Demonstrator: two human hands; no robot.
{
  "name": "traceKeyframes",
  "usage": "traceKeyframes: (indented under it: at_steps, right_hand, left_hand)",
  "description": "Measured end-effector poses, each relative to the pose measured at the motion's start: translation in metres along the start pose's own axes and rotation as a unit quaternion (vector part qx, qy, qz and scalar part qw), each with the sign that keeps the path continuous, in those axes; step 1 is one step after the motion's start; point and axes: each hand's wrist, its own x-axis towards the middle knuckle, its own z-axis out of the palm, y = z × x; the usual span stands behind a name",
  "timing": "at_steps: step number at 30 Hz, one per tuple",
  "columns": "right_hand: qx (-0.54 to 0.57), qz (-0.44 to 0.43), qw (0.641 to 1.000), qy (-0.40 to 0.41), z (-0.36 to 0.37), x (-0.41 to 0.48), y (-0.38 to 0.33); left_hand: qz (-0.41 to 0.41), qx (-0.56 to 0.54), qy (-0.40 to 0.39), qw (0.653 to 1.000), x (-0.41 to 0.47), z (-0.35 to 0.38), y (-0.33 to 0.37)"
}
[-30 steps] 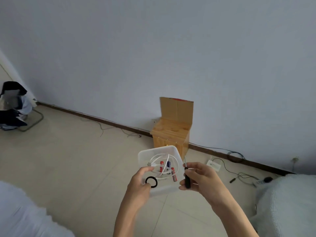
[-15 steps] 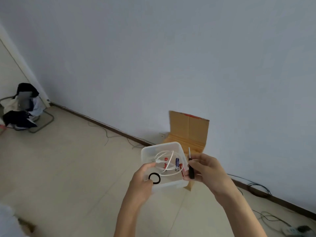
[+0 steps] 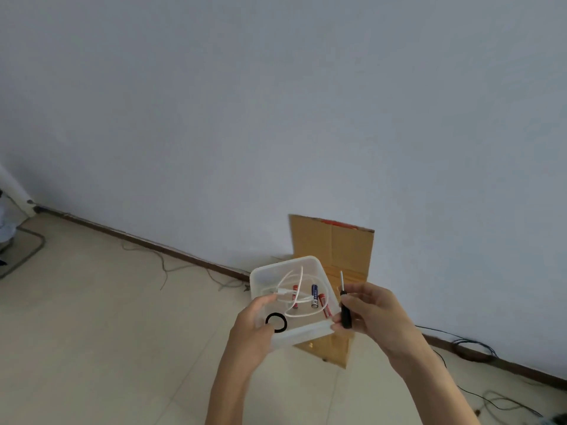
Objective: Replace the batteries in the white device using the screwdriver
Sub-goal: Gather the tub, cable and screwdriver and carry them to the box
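- Right hand (image 3: 372,314) pinches the black-handled screwdriver (image 3: 345,308), shaft up; left hand (image 3: 256,328) grips the translucent plastic tub's (image 3: 302,334) near corner.
- Keep the tub level while picking, so nothing rolls.
- Red and blue batteries (image 3: 314,295) lie under a white cable (image 3: 299,282), beside a black ring (image 3: 276,322); no white device shows.

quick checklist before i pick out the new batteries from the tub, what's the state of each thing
1. Screwdriver gripped in right hand, shaft up: ok.
2. Clear plastic tub held by left hand at its near left corner: ok.
3. Batteries in tub, blue one and red ones: ok.
4. White cable looped over the batteries: not ok.
5. White device in view: not ok.
6. Battery charge: cannot tell.
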Motion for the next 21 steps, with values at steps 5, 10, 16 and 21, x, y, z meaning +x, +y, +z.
traceKeyframes:
  at_steps: [5,10,16,21]
  right_hand:
    - [0.016,-0.012,0.998,0.064,0.029,0.062,-0.021]
    - [0.028,-0.005,0.993,0.116,0.048,0.108,-0.023]
    - [0.053,0.012,0.986,0.156,0.039,0.164,-0.021]
    - [0.035,0.040,0.981,0.186,0.016,0.237,-0.006]
  left_hand:
    - [0.048,0.028,-0.041,0.998,0.094,-0.027,0.035]
    - [0.068,0.053,-0.086,0.993,0.172,-0.040,0.050]
    - [0.070,0.052,-0.130,0.988,0.251,-0.027,0.046]
    - [0.074,0.075,-0.152,0.983,0.319,-0.001,0.046]
